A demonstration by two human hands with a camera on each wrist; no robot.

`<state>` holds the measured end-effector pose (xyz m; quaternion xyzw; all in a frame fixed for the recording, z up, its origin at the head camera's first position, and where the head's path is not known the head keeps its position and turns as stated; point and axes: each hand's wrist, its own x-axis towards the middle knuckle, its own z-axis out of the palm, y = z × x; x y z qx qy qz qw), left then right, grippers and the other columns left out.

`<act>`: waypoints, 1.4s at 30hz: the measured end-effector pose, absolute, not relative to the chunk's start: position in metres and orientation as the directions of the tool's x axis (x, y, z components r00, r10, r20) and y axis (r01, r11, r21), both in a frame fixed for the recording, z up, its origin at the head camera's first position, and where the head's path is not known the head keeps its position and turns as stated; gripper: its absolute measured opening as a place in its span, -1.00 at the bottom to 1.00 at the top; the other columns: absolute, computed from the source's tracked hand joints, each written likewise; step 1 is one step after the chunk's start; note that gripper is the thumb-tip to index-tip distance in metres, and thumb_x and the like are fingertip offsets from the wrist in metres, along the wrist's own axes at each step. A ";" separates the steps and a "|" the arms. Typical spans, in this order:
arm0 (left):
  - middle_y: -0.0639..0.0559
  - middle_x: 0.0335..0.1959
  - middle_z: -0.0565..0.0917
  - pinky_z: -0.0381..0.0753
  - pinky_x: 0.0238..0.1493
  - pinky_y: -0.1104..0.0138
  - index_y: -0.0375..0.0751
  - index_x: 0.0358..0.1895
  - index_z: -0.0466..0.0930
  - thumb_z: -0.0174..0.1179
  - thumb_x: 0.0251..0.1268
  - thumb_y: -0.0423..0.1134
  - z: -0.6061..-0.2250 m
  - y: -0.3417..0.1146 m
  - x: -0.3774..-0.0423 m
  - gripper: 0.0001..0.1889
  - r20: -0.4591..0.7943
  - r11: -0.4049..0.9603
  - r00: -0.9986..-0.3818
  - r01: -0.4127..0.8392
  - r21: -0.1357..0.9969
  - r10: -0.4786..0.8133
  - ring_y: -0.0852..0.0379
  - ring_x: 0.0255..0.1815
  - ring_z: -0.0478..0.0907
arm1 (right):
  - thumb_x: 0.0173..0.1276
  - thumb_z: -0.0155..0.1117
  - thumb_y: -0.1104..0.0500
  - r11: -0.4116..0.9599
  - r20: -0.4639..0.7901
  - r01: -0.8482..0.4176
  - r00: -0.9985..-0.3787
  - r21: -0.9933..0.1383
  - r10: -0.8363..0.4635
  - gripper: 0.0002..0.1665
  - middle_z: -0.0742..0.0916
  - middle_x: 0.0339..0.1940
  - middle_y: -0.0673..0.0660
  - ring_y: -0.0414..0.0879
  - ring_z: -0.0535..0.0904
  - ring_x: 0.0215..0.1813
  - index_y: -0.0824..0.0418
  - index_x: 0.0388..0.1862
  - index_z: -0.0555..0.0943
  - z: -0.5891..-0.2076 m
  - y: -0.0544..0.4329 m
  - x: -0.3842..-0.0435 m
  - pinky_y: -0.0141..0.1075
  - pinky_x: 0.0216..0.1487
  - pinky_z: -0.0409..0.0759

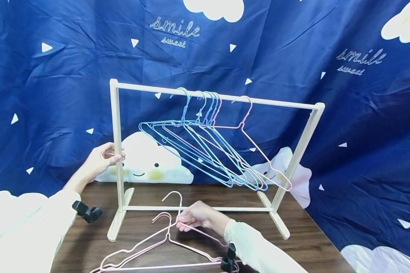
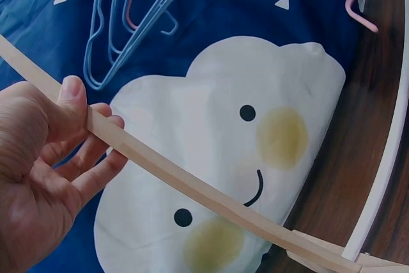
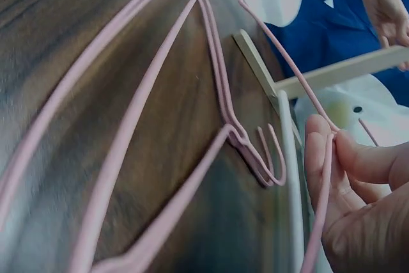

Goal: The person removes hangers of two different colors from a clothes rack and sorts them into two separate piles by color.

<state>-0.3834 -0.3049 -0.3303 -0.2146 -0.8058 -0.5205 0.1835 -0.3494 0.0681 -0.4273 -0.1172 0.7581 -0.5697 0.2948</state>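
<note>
My left hand [image 1: 104,157] grips the left post [image 1: 116,117] of a pale wooden clothes rack, its thumb in front and its fingers behind in the left wrist view. Low in front of the rack, my right hand [image 1: 199,217] pinches a pink wire hanger [image 1: 181,201] just below its hook. That hanger tilts, hook up, over more pink hangers [image 1: 168,232] lying on the dark wooden table [image 1: 80,242]. In the right wrist view, thumb and fingertips meet on the pink wire [image 3: 326,183].
Several blue hangers [image 1: 185,110] and a few pink ones hang from the rack's top bar [image 1: 280,103]; one pink hanger [image 1: 249,110] hangs apart to the right. A lower bar [image 1: 147,208] joins the feet. Behind stands a blue curtain [image 1: 71,94] with clouds.
</note>
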 end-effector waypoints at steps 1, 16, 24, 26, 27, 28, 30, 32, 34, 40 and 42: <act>0.46 -0.25 0.72 0.63 -0.16 0.59 -0.55 0.17 0.46 0.21 0.45 -0.40 -0.330 -0.305 -0.383 -0.65 0.521 0.368 -0.839 0.539 0.758 0.156 0.48 -0.21 0.70 | 0.43 0.19 0.40 0.324 -0.319 0.164 -0.795 -0.932 -0.516 -0.79 0.83 -0.28 0.32 -0.18 0.74 -0.41 0.53 -0.07 0.68 -0.429 0.065 -0.348 -0.35 -0.28 0.75; 0.33 -0.22 0.75 0.63 -0.15 0.59 -0.54 0.17 0.46 0.21 0.44 -0.42 -0.327 -0.301 -0.384 -0.66 0.530 0.358 -0.831 0.552 0.753 0.168 0.43 -0.20 0.72 | 0.36 0.26 0.44 0.324 -0.311 0.161 -0.815 -0.932 -0.489 -0.87 0.81 -0.30 0.40 -0.17 0.72 -0.46 0.50 -0.21 0.70 -0.452 0.047 -0.337 -0.31 -0.30 0.76; 0.40 -0.25 0.74 0.64 -0.17 0.57 -0.56 0.17 0.44 0.20 0.44 -0.42 -0.327 -0.304 -0.387 -0.66 0.531 0.350 -0.832 0.552 0.757 0.161 0.44 -0.22 0.71 | 0.15 0.35 0.51 0.437 -0.180 -0.004 -0.908 -0.899 -0.378 -0.90 0.80 -0.43 0.38 -0.21 0.60 -0.58 0.54 -0.35 0.75 -0.447 0.037 -0.327 -0.30 -0.44 0.72; 0.41 -0.25 0.73 0.64 -0.17 0.57 -0.55 0.17 0.44 0.20 0.45 -0.42 -0.327 -0.305 -0.387 -0.66 0.529 0.351 -0.833 0.550 0.758 0.163 0.46 -0.22 0.71 | 0.12 0.38 0.50 0.470 -0.163 -0.025 -0.921 -0.882 -0.354 -0.92 0.80 -0.46 0.35 -0.22 0.59 -0.60 0.51 -0.38 0.76 -0.446 0.036 -0.327 -0.27 -0.45 0.73; 0.42 -0.25 0.73 0.64 -0.16 0.57 -0.54 0.17 0.44 0.20 0.45 -0.42 -0.328 -0.305 -0.387 -0.66 0.527 0.352 -0.834 0.549 0.759 0.163 0.46 -0.21 0.70 | 0.11 0.39 0.49 0.483 -0.159 -0.031 -0.924 -0.875 -0.347 -0.93 0.80 -0.48 0.34 -0.22 0.58 -0.61 0.50 -0.39 0.76 -0.446 0.035 -0.327 -0.27 -0.45 0.73; 0.42 -0.24 0.73 0.64 -0.16 0.57 -0.54 0.18 0.44 0.20 0.45 -0.42 -0.328 -0.306 -0.387 -0.66 0.526 0.350 -0.835 0.547 0.760 0.163 0.46 -0.20 0.71 | 0.10 0.42 0.48 0.494 -0.158 -0.033 -0.927 -0.869 -0.340 -0.94 0.80 -0.49 0.32 -0.22 0.57 -0.62 0.49 -0.40 0.77 -0.446 0.035 -0.327 -0.26 -0.46 0.73; 0.42 -0.25 0.73 0.64 -0.16 0.57 -0.54 0.18 0.44 0.20 0.45 -0.42 -0.328 -0.306 -0.387 -0.65 0.523 0.351 -0.837 0.544 0.762 0.162 0.47 -0.20 0.70 | 0.10 0.46 0.47 0.510 -0.158 -0.035 -0.930 -0.859 -0.330 -0.96 0.80 -0.53 0.29 -0.22 0.57 -0.63 0.47 -0.42 0.77 -0.446 0.034 -0.327 -0.26 -0.47 0.73; 0.43 -0.25 0.73 0.64 -0.16 0.57 -0.54 0.18 0.44 0.20 0.45 -0.42 -0.329 -0.307 -0.387 -0.65 0.520 0.352 -0.839 0.541 0.764 0.161 0.47 -0.20 0.70 | 0.10 0.46 0.47 0.521 -0.161 -0.034 -0.932 -0.853 -0.325 -0.97 0.79 -0.55 0.27 -0.22 0.57 -0.64 0.46 -0.43 0.78 -0.447 0.033 -0.328 -0.27 -0.48 0.72; 0.42 -0.25 0.73 0.65 -0.17 0.57 -0.54 0.19 0.44 0.20 0.45 -0.42 -0.329 -0.307 -0.386 -0.65 0.519 0.350 -0.840 0.540 0.766 0.160 0.47 -0.20 0.70 | 0.09 0.46 0.47 0.527 -0.168 -0.026 -0.933 -0.849 -0.317 -0.98 0.79 -0.56 0.26 -0.21 0.57 -0.65 0.44 -0.46 0.78 -0.449 0.032 -0.328 -0.28 -0.50 0.71; 0.42 -0.26 0.73 0.64 -0.17 0.57 -0.55 0.19 0.44 0.20 0.44 -0.43 -0.330 -0.307 -0.385 -0.65 0.520 0.347 -0.839 0.541 0.766 0.159 0.44 -0.21 0.71 | 0.06 0.50 0.46 0.555 -0.156 -0.040 -0.941 -0.831 -0.301 -0.95 0.77 -0.63 0.26 -0.24 0.54 -0.71 0.42 -0.53 0.77 -0.456 0.030 -0.326 -0.29 -0.56 0.69; 0.44 -0.26 0.73 0.63 -0.16 0.58 -0.54 0.19 0.44 0.20 0.45 -0.42 -0.331 -0.307 -0.385 -0.65 0.517 0.353 -0.841 0.537 0.766 0.159 0.45 -0.21 0.71 | 0.05 0.50 0.47 0.562 -0.154 -0.041 -0.943 -0.826 -0.295 -0.95 0.77 -0.64 0.26 -0.24 0.54 -0.72 0.42 -0.54 0.77 -0.458 0.029 -0.325 -0.28 -0.57 0.69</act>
